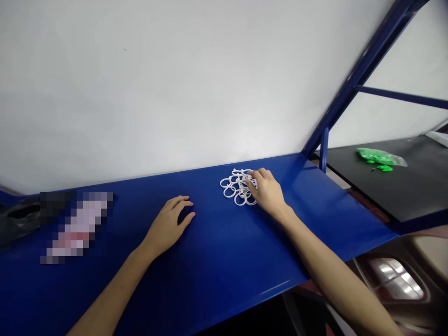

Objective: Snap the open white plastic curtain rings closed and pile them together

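Note:
Several thin white plastic rings (240,199), each with a small knob or joint, lie in a loose, overlapping pile on the blue table (217,252). My right hand (269,190) reaches into the right side of this pile, its thumb and index finger bent in a pinch at a white ring. The fingertips partly cover the rings there, so the exact grip is hard to see. To the left of the pile, my left hand (170,224) rests on the tabletop, empty, with its thumb and fingers apart.
At the left lie a black plastic bag (21,219) and a blurred-out flat item (82,219). A white wall (175,84) stands behind. On the right are a blue metal frame (350,79) and a black table (392,182) with a bag of green pieces (378,156).

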Demonstrator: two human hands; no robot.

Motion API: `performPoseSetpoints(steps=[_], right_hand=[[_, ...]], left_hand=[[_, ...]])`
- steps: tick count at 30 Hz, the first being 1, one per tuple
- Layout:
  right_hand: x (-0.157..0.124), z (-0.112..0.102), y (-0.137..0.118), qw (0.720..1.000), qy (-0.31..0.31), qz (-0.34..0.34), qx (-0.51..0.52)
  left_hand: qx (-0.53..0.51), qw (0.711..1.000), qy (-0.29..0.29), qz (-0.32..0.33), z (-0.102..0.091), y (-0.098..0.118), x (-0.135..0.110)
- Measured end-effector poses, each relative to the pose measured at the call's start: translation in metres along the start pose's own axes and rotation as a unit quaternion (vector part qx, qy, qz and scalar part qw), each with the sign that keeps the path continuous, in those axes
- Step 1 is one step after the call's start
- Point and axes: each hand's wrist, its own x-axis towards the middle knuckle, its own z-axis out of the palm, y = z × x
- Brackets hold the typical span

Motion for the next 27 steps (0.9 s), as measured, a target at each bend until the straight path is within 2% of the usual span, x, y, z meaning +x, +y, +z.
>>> performPoseSetpoints(steps=[2,4,8,11,17,22,25,27], right_hand=[[-0.007,0.000,-0.016,0.996,-0.003,-0.074,0.054],[-0.016,0.000,-0.034,0.982,-0.040,-0.145,0.116],[-0.033,0.002,-0.064,0.930,-0.194,-0.262,0.170],[-0.040,0.005,-0.074,0.908,-0.262,-0.286,0.160],[-0.039,0.004,-0.074,0.911,-0.271,-0.268,0.156],[-0.042,0.005,-0.075,0.912,-0.255,-0.280,0.154],[-0.037,0.007,-0.069,0.920,-0.208,-0.297,0.151],[-0.027,0.009,-0.057,0.941,-0.141,-0.272,0.144]], left_hand=[[0.002,1.000,-0.004,0.002,0.000,0.000,0.001],[0.008,1.000,-0.002,0.010,0.001,0.000,0.001],[0.030,0.999,0.029,0.025,0.005,0.000,0.003],[0.041,0.998,0.044,0.027,0.007,0.002,0.003],[0.036,0.998,0.045,0.036,0.006,0.003,0.003],[0.038,0.998,0.042,0.036,0.006,0.003,0.003],[0.039,0.998,0.037,0.034,0.005,0.004,0.003],[0.039,0.998,0.034,0.030,0.005,0.005,0.003]])
